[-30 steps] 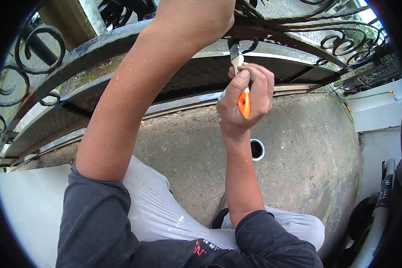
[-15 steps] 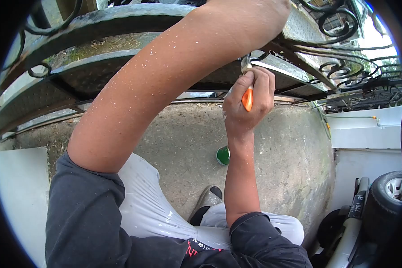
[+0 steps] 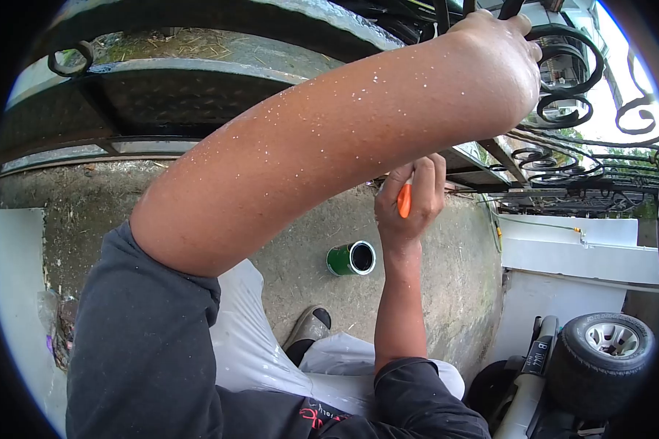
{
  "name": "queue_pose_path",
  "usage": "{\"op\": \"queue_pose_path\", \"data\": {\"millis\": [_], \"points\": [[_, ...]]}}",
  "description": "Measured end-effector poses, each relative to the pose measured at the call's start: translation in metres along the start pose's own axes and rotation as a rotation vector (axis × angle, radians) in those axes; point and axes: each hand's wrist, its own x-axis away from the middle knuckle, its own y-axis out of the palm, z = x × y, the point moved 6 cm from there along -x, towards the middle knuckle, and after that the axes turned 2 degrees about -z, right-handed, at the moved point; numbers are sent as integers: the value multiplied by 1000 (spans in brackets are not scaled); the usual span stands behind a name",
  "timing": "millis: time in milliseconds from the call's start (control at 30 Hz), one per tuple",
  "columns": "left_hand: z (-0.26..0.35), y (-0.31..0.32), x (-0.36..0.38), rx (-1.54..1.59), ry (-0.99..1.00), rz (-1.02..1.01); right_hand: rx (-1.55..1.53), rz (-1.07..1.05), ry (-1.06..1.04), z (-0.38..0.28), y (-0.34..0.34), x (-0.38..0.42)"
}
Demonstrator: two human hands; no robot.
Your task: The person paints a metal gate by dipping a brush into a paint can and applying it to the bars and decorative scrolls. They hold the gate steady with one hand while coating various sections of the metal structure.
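Observation:
My left arm reaches across the view to the upper right, where my left hand (image 3: 496,35) has its fingers wrapped round a black metal bar (image 3: 512,7) of the ironwork. Below that forearm, my right hand (image 3: 426,192) is closed on a brush by its orange handle (image 3: 404,200). The brush's bristles are hidden behind my left forearm. A green can (image 3: 339,260) with its top open and dark inside stands on the concrete, to the left of my right wrist.
Curled black ironwork (image 3: 564,73) and dark metal panels (image 3: 168,99) run across the top. My sandal (image 3: 309,327) rests on the concrete floor (image 3: 285,241). At the lower right are a spare wheel (image 3: 611,351) and a vehicle's bumper (image 3: 523,399). A white panel (image 3: 15,271) is at the left.
The view has shifted. My left hand now shows at the upper right on the bar. My right hand sits lower in view, the brush's metal part is now hidden, and more of the can shows.

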Motion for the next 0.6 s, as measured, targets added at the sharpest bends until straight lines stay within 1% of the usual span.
{"op": "queue_pose_path", "data": {"millis": [100, 200, 233, 267, 333, 367, 467, 500, 600], "points": [[-1, -1, 0, 2, -13, 68, -19, -12, 53, 8, -8, 3], [-2, 0, 3, 5, 2, 56, -67, 71, -90, 0, -10, 0], [0, 0, 4, 7, 11, 52, -78, 60, -92, -2, -8, -3], [1, 1, 0, 20, 42, 144, -60, 6, -46, 4, -3, -1], [0, 0, 6, 10, 46, 165, -31, -99, 41, 19, 6, 3], [-3, -1, 7, 6, 42, 160, -64, -99, 88, 22, 2, 4], [-2, 0, 8, 8, 64, 168, -132, -144, -14, 14, 3, -10], [-3, 1, 11, 10, 70, 172, -90, -266, 83, 18, 7, -11], [-4, -3, 8, -1, 79, 185, -88, -403, 181, 25, -2, -12]]}}
